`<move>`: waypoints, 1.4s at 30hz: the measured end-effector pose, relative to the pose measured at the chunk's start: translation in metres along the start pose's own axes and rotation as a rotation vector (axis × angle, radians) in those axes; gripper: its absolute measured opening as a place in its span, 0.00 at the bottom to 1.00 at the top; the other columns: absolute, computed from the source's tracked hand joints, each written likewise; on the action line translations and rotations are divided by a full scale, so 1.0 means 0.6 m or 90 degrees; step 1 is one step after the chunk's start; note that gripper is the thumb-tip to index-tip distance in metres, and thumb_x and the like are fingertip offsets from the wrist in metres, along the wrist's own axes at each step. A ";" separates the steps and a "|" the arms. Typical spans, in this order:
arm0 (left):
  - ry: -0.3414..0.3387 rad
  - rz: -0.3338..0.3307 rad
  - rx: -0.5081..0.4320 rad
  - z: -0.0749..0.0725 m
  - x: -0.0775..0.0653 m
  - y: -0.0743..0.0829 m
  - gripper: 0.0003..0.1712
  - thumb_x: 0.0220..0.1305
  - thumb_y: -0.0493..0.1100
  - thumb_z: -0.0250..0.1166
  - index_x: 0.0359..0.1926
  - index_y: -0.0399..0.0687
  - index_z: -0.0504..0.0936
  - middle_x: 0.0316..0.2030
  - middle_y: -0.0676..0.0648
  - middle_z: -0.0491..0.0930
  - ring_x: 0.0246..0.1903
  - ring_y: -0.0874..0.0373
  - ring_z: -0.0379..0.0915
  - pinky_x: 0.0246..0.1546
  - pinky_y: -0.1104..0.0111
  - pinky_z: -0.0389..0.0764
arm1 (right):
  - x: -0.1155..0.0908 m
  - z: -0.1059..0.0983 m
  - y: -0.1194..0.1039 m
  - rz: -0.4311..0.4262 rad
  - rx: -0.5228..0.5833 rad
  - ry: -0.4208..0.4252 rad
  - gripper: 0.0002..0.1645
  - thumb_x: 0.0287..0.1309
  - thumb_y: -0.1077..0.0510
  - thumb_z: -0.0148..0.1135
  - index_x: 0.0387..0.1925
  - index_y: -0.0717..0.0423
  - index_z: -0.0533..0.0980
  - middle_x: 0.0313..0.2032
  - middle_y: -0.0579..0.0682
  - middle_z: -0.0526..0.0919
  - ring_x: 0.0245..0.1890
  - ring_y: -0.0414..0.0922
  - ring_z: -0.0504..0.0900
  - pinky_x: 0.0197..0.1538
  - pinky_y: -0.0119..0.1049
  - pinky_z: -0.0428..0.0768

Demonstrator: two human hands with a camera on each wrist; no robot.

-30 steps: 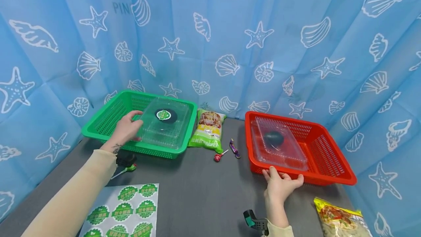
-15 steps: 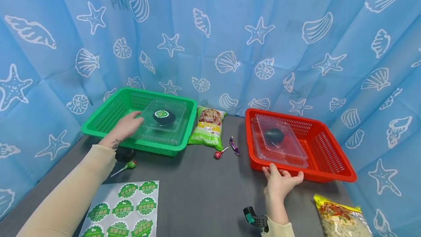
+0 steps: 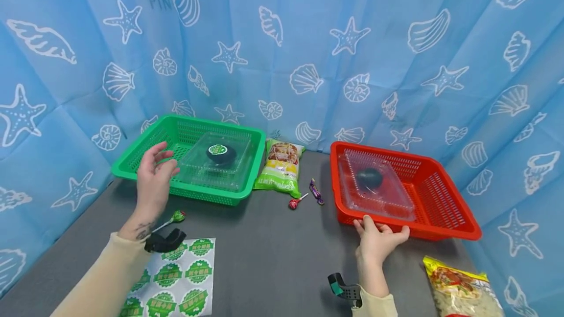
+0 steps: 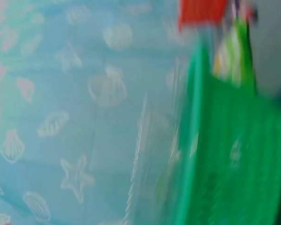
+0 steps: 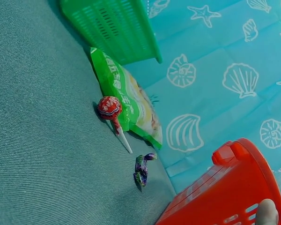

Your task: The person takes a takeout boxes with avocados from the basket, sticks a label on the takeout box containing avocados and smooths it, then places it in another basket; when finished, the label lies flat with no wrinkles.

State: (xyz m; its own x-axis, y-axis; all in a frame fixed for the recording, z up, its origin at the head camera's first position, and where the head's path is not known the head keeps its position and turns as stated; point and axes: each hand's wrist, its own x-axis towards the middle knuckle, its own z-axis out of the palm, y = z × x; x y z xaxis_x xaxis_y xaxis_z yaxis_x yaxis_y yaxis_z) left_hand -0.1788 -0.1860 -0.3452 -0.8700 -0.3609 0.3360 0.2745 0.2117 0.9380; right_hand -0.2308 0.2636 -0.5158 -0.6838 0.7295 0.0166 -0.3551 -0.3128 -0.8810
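My left hand (image 3: 152,180) is raised over the near left rim of the green basket (image 3: 207,197), fingers loosely bent and holding nothing. Inside that basket lies a clear plastic clamshell box (image 3: 194,165) with a dark rounded thing (image 3: 224,158) in it. A round green-and-white sticker (image 3: 217,149) shows above the dark thing. At the red basket (image 3: 445,231), my right hand (image 3: 374,246) grips the near rim; one fingertip (image 5: 267,213) shows against its outer wall in the right wrist view. Another clear box (image 3: 352,194), also with a dark rounded thing (image 3: 369,178), sits inside. The left wrist view is blurred.
Between the baskets lie a green food packet (image 3: 281,168), a red lollipop (image 3: 294,203) and a purple wrapped candy (image 3: 315,191). Near my left wrist are a green lollipop (image 3: 177,216) and a sticker sheet (image 3: 182,283). A yellow packet (image 3: 462,287) lies front right. A blue curtain (image 3: 282,53) hangs behind.
My left hand has come off the clear box in the green basket and drawn back toward me to the left. My right hand stays on the red basket's rim.
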 end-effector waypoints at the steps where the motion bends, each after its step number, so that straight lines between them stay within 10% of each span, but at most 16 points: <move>1: 0.020 -0.004 -0.059 0.006 -0.018 0.003 0.22 0.61 0.35 0.48 0.58 0.47 0.62 0.44 0.43 0.66 0.40 0.54 0.67 0.39 0.68 0.75 | 0.001 -0.001 -0.002 -0.001 0.002 0.002 0.63 0.32 0.55 0.73 0.59 0.29 0.38 0.29 0.47 0.56 0.23 0.56 0.75 0.36 0.50 0.77; 5: -0.008 -0.053 -0.246 0.032 -0.086 -0.011 0.23 0.61 0.32 0.50 0.57 0.43 0.58 0.40 0.40 0.64 0.35 0.58 0.68 0.35 0.70 0.78 | 0.004 -0.006 -0.011 -0.009 0.004 0.003 0.63 0.33 0.55 0.73 0.59 0.29 0.37 0.29 0.47 0.56 0.21 0.55 0.74 0.36 0.51 0.77; 11: -0.060 -0.134 -0.311 0.073 -0.132 -0.108 0.39 0.58 0.40 0.57 0.61 0.44 0.42 0.41 0.41 0.63 0.32 0.58 0.72 0.36 0.61 0.79 | 0.010 -0.014 -0.022 -0.025 -0.007 0.014 0.60 0.32 0.54 0.73 0.58 0.29 0.40 0.32 0.52 0.63 0.27 0.60 0.77 0.35 0.50 0.77; 15: -0.042 -0.190 -0.338 0.089 -0.115 -0.151 0.47 0.55 0.42 0.61 0.61 0.53 0.34 0.46 0.40 0.60 0.35 0.55 0.74 0.40 0.58 0.76 | 0.012 -0.020 -0.027 -0.031 -0.010 0.017 0.59 0.32 0.54 0.73 0.58 0.30 0.41 0.34 0.55 0.66 0.29 0.60 0.78 0.35 0.49 0.77; 22: 0.040 -0.273 -0.364 0.111 -0.084 -0.104 0.49 0.54 0.38 0.61 0.60 0.58 0.30 0.46 0.41 0.57 0.34 0.53 0.74 0.43 0.60 0.75 | 0.005 -0.035 -0.033 -0.028 -0.044 0.027 0.61 0.32 0.52 0.72 0.60 0.31 0.39 0.32 0.51 0.62 0.24 0.55 0.77 0.33 0.48 0.78; 24: 0.059 -0.270 -0.371 0.115 -0.077 -0.109 0.49 0.53 0.36 0.61 0.60 0.60 0.32 0.45 0.41 0.57 0.33 0.53 0.74 0.43 0.60 0.75 | 0.003 -0.039 -0.036 -0.024 -0.069 0.031 0.61 0.33 0.51 0.72 0.61 0.32 0.39 0.34 0.50 0.63 0.24 0.53 0.77 0.31 0.47 0.79; 31: 0.111 -0.151 -0.406 0.125 -0.046 -0.252 0.56 0.41 0.38 0.71 0.58 0.73 0.39 0.43 0.37 0.59 0.33 0.38 0.74 0.38 0.55 0.76 | -0.064 -0.016 -0.105 -0.122 -0.175 0.104 0.43 0.39 0.60 0.68 0.54 0.49 0.52 0.27 0.48 0.62 0.21 0.41 0.62 0.23 0.26 0.68; 37: 0.156 -0.148 -0.404 0.101 -0.038 -0.268 0.57 0.40 0.37 0.71 0.58 0.74 0.40 0.41 0.40 0.59 0.32 0.37 0.74 0.38 0.53 0.76 | -0.093 0.025 -0.176 -0.270 -0.136 0.037 0.33 0.41 0.69 0.61 0.49 0.53 0.58 0.28 0.49 0.63 0.21 0.41 0.63 0.24 0.24 0.67; 42: 0.184 -0.167 -0.415 0.086 -0.039 -0.270 0.56 0.39 0.36 0.71 0.57 0.74 0.40 0.39 0.42 0.60 0.31 0.38 0.74 0.38 0.53 0.75 | -0.049 0.037 -0.219 -0.283 -0.259 -0.031 0.35 0.42 0.64 0.63 0.53 0.50 0.59 0.36 0.48 0.66 0.30 0.44 0.68 0.30 0.24 0.71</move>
State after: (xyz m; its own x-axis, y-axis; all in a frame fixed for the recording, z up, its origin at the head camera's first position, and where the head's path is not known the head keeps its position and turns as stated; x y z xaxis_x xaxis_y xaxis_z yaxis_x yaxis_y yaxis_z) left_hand -0.2243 -0.1652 -0.5095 -0.8224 -0.5685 0.0198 0.3383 -0.4609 0.8204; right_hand -0.1780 0.2700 -0.3900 -0.5579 0.7054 0.4373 -0.3473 0.2801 -0.8949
